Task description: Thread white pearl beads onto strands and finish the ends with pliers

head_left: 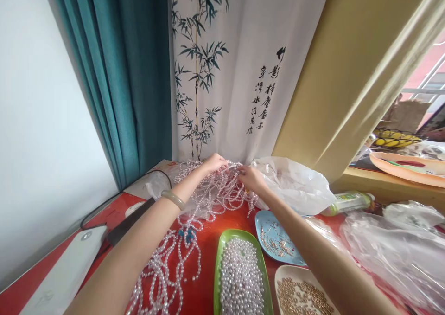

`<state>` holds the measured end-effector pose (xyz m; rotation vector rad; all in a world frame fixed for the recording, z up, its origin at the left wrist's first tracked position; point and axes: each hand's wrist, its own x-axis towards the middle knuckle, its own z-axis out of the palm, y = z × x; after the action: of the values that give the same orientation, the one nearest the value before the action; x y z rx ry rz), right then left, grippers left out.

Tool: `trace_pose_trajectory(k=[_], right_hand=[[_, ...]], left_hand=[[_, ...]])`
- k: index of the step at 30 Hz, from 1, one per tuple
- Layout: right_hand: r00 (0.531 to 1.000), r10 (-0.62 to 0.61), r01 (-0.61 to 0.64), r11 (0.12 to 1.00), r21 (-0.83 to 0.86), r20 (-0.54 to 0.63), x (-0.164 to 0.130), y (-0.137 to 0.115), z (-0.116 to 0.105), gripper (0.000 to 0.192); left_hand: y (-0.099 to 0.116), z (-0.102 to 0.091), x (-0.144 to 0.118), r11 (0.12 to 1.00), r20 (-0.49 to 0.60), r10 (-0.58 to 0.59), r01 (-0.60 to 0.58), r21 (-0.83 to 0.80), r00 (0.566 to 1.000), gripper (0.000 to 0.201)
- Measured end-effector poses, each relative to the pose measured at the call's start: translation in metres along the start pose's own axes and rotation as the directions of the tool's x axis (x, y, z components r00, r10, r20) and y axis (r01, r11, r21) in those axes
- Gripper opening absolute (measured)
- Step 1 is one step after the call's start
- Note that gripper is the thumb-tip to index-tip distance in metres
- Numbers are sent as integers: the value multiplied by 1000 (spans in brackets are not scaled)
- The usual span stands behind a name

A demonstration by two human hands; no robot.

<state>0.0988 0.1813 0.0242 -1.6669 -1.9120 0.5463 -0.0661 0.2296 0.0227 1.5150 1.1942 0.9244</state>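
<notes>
Both arms stretch out to a tangled heap of pearl bead strands [229,194] at the back of the red table. My left hand [216,163], with a bangle on its wrist, has its fingers closed on strands at the top of the heap. Just right of it, my right hand [249,176] pinches strands from the same heap. A short length of beads runs between the two hands. More bead strands [163,268] lie nearer to me, beneath and beside my left forearm, with a small blue piece [187,234] among them.
A green tray [218,268] of loose pearl beads stands front centre. Right of it are a blue plate [259,220] with small metal pins and a white dish [281,273] of gold beads. Plastic bags [295,185] lie at the back right. A white device [66,273] sits left.
</notes>
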Motion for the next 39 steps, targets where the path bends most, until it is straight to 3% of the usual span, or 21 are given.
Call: trace_pose_trajectory(k=[4,9,11,15,22,27,31,33,36,39], right_hand=[[995,-44,35,995,94,95,4,15,-27,20],[964,-115,32,946,322,240,-1,23,-46,26],[943,-142,13,920,392,301,-2,25,-46,23],[914,-151,-2,927,376,377,-3,29,-46,25],[878,-184,40,948,315,442,-7,15,-32,30],[879,-251,211,967,141,405,-11,4,-5,23],[891,-238,230,971,68,386,-8,6,14,18],[912,-224,227,973,31,343,-2,9,18,17],[957,-171,189,981,-53,236,10,16,15,19],[993,-82,96,979,-179,85,20,21,5,26]], left_hand=[[0,-17,7,986,-56,98,-90,143,994,22],[-1,-37,13,909,-6,236,-219,355,972,30],[-2,-43,11,909,7,235,-223,352,972,33],[-8,-56,4,945,24,173,-173,278,985,35],[-35,-84,1,970,-104,130,-105,219,986,25],[-53,-103,-15,969,-118,45,-15,246,992,16],[-47,-107,-39,975,-29,-31,37,220,999,36],[-37,-104,-51,989,-25,20,-16,150,999,41],[-21,-92,-70,982,-55,138,-129,139,989,29],[-14,-76,-94,956,121,113,-141,258,986,20]])
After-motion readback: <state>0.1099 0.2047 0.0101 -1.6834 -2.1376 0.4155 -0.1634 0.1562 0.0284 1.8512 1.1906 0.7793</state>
